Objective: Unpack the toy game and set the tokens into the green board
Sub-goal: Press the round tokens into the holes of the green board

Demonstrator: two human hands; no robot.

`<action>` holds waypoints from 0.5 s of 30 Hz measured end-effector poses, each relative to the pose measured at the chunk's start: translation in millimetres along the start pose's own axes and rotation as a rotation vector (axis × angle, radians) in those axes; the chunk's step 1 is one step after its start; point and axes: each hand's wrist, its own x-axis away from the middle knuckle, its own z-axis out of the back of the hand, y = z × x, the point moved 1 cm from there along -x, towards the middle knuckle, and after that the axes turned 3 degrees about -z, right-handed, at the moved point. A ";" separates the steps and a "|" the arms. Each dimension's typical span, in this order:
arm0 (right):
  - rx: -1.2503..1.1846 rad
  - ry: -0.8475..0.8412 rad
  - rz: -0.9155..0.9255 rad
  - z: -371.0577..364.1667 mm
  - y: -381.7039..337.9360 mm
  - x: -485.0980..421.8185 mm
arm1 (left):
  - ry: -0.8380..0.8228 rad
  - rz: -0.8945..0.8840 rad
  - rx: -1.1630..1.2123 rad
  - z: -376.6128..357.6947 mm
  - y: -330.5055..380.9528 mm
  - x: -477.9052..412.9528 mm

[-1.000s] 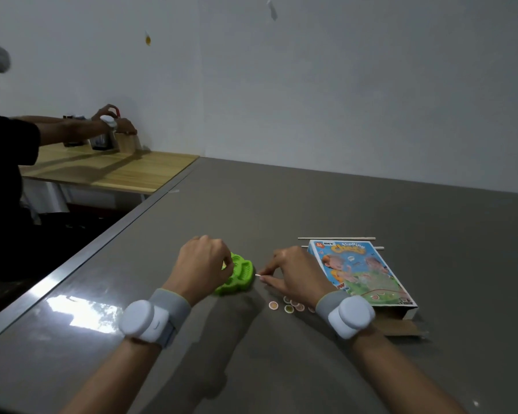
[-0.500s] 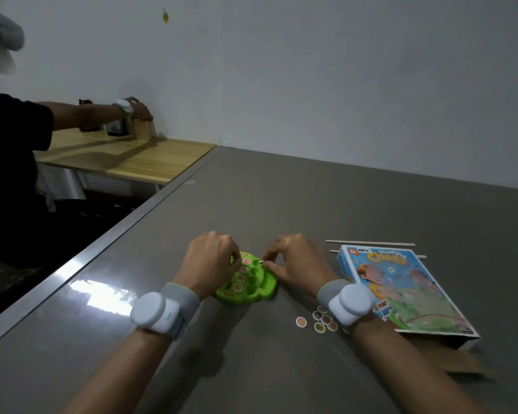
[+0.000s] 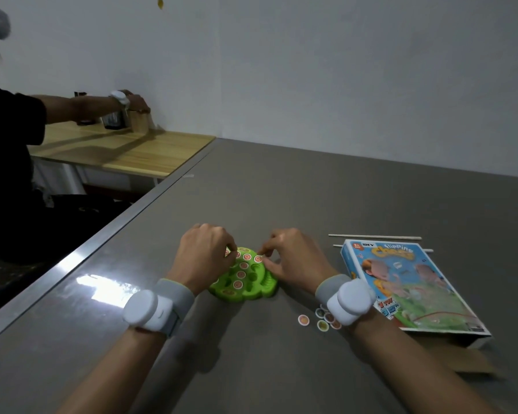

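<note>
Nearest, a cluster of small round loose tokens (image 3: 322, 318) lies on the grey desk (image 3: 281, 189), just beside the right wrist and right of the scalloped green plastic board (image 3: 245, 282). The right hand (image 3: 290, 261), closer to them, pinches one token at the board's far edge; the left hand (image 3: 205, 255) curls closed on its left rim. Beyond stands a bare pale wall.

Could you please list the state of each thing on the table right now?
Green board: flat, partly filled with tokens.
Loose tokens: on the table, unplaced.
Game box: lying flat, near end flap open.
Sticks: lying behind the box.
Left hand: on board's edge.
Right hand: pinching a token at the board.
</note>
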 end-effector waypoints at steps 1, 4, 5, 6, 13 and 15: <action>-0.004 0.002 -0.003 0.5 0.3 0.9 | 0.000 0.003 0.003 0.8 -1.0 1.0; -0.005 0.010 -0.002 1.3 0.1 2.9 | -0.001 0.011 0.009 2.7 -2.4 4.2; -0.005 0.012 -0.003 1.5 -0.2 3.7 | -0.004 0.013 0.012 3.3 -2.3 5.5; -0.005 0.013 -0.006 1.6 -0.3 4.3 | -0.006 0.013 0.016 3.3 -1.8 6.6; 0.037 0.014 -0.025 15.7 3.9 25.8 | 0.007 -0.024 0.062 10.9 14.0 17.3; 0.054 0.001 -0.047 24.6 7.6 36.8 | 0.015 -0.050 0.081 14.2 25.8 21.3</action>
